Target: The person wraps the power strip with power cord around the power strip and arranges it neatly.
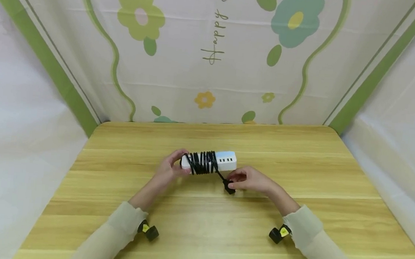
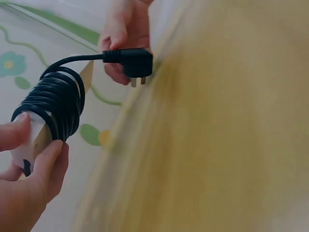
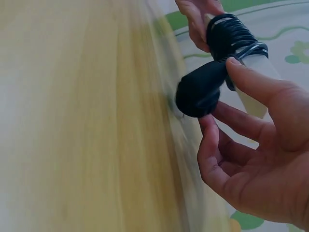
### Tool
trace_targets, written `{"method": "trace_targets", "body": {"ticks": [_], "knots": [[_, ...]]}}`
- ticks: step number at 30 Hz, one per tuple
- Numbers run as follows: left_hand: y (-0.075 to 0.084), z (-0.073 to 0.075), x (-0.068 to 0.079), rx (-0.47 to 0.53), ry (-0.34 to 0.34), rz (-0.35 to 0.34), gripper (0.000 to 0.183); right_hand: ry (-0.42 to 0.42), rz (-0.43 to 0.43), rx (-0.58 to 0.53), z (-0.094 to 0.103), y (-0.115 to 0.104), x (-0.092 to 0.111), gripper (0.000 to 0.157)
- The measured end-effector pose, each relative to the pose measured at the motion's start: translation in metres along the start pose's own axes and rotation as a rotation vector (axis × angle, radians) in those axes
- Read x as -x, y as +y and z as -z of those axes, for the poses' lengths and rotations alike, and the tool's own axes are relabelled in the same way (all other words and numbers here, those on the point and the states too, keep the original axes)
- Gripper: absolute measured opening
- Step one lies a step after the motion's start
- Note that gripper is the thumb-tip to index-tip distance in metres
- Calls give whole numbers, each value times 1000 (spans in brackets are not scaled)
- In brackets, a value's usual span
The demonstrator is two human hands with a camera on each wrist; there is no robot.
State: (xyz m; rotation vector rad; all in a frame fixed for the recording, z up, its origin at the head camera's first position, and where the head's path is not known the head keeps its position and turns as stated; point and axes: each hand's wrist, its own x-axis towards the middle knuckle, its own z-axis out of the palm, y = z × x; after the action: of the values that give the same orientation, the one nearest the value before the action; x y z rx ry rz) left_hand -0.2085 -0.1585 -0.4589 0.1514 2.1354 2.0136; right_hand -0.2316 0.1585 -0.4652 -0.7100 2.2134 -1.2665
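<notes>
A white power strip point(image 1: 227, 166) with several USB ports at its right end is held above the wooden table in the head view. Its black cord point(image 1: 202, 163) is wound in many turns round the strip's body. My left hand point(image 1: 168, 170) grips the strip's left end, thumb on the near side. The cord's free end leads to a black plug point(image 2: 137, 60), whose metal pins point downward in the left wrist view. My right hand point(image 3: 260, 159) pinches this plug between thumb and fingers, close to the strip's right end.
The wooden table point(image 1: 202, 228) lies beneath both hands. Behind it hangs a white cloth point(image 1: 183, 61) printed with flowers and green lines. Pale fabric walls point(image 1: 396, 133) stand at both sides. Each sleeved wrist wears a small black camera point(image 1: 152, 233).
</notes>
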Motion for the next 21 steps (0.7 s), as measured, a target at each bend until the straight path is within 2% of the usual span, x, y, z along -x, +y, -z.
{"method": "trace_targets", "body": {"ticks": [5, 13, 17, 21], "knots": [[-13, 1, -1, -17, -42, 47, 58, 4, -24, 4, 8, 5, 7, 35], [-19, 6, -4, -101, -133, 24, 56, 57, -7, -36, 28, 10, 15, 34], [-14, 7, -5, -238, -167, -4, 56, 73, -3, -36, 33, 12, 14, 34], [-9, 8, -7, -473, -201, -108, 62, 92, -2, -48, 35, 13, 13, 32]]}}
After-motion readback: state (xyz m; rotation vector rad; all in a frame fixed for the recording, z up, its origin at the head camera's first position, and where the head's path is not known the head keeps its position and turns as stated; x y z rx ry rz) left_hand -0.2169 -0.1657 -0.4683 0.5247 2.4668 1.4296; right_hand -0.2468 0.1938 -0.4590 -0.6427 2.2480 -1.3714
